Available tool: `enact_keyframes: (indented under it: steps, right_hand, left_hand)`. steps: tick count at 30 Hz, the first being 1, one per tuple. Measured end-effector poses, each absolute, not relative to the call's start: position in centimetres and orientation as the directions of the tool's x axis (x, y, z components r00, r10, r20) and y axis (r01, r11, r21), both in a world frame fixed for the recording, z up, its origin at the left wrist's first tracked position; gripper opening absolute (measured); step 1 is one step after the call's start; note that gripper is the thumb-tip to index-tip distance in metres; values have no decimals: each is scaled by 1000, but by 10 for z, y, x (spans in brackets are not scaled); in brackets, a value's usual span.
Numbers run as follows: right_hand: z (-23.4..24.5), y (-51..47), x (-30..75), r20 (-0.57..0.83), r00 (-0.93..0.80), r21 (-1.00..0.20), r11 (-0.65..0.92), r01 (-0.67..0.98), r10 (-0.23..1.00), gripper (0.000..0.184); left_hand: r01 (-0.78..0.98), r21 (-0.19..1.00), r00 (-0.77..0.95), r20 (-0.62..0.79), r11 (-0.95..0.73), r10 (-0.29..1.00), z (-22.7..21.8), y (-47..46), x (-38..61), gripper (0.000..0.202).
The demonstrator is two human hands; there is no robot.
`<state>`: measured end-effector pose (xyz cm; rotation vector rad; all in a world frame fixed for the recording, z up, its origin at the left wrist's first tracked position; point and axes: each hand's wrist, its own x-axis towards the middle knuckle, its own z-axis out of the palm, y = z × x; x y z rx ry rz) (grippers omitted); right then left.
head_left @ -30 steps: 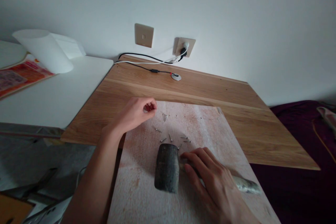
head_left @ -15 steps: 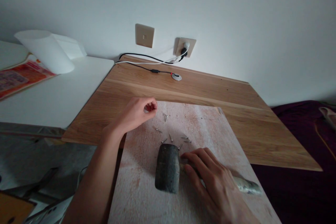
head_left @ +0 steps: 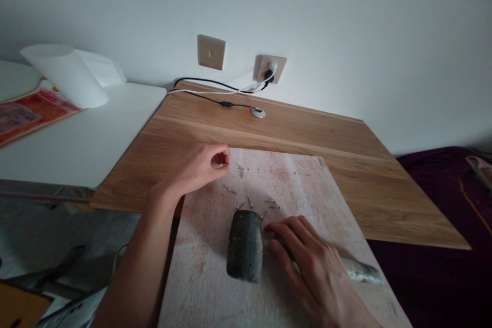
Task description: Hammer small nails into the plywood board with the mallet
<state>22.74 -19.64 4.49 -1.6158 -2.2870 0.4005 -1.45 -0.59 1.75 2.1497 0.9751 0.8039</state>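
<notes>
Mallet (head_left: 245, 246) with dark grey, scuffed, barrel-shaped head

Left hand (head_left: 202, 164) dipped slightly, a very small shift

right hand (head_left: 313, 261) over mallet handle (head_left: 361, 270) | left hand (head_left: 209, 161) beside scattered nails (head_left: 250, 202) | pale board (head_left: 203, 251) beneath

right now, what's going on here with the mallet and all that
A person's right hand lies over the handle of a mallet, which lies on a board. Small nails or screws are scattered beyond its head. The left hand is near the board's far left corner, fingers curled; whether it pinches anything is unclear.
</notes>
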Motion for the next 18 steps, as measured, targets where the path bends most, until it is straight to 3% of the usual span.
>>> enact_keyframes:
  steps: [18]
  right_hand:
    - [45, -197, 226, 94, -314, -407, 324, 854, 945, 29]
  left_hand:
    - [408, 751, 575, 231, -520, 785, 17, -4, -15, 23]
